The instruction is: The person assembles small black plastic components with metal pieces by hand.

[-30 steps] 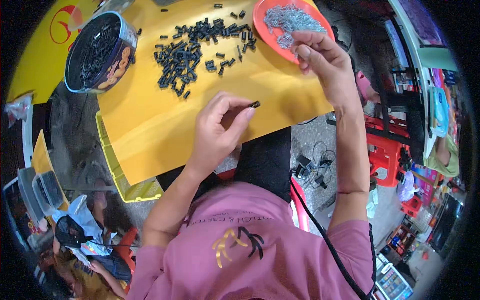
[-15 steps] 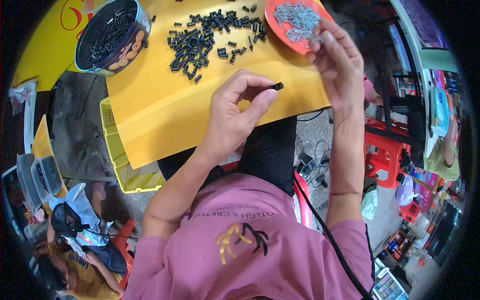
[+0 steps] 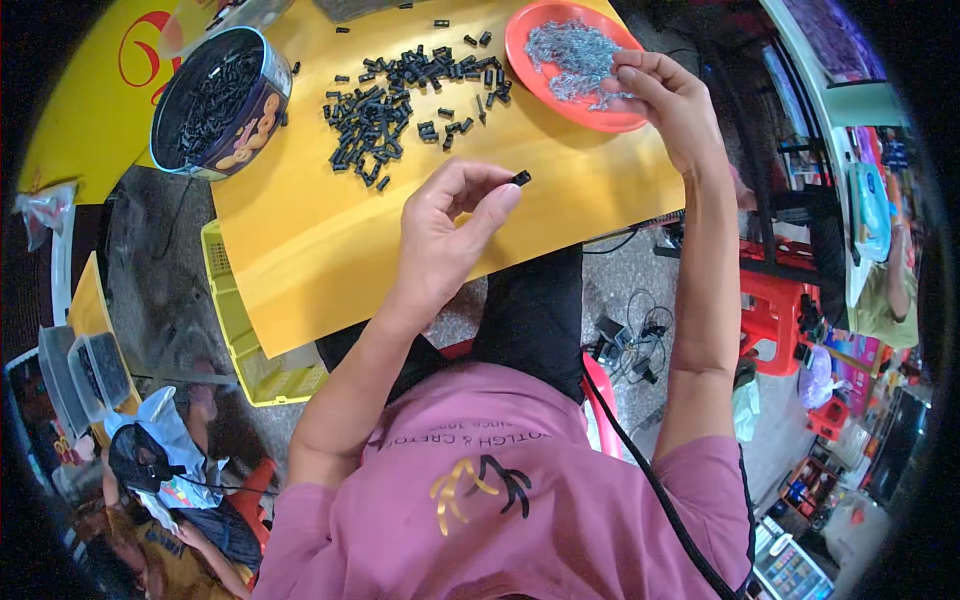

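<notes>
My left hand is raised above the yellow table top and pinches a small black plastic part between thumb and forefinger. My right hand rests at the right edge of an orange plate. Its curled fingertips touch the heap of small silver metal pieces on the plate. I cannot see whether they grip one. A loose pile of the same black parts lies on the table beyond my left hand.
A round tin full of black parts stands at the table's far left. A yellow crate sits under the near table edge. To the right are red stools, with cables on the floor.
My left hand has lifted the black part off the table and turned it upward. My right hand has stayed at the orange plate, its fingers moving among the metal pieces.
</notes>
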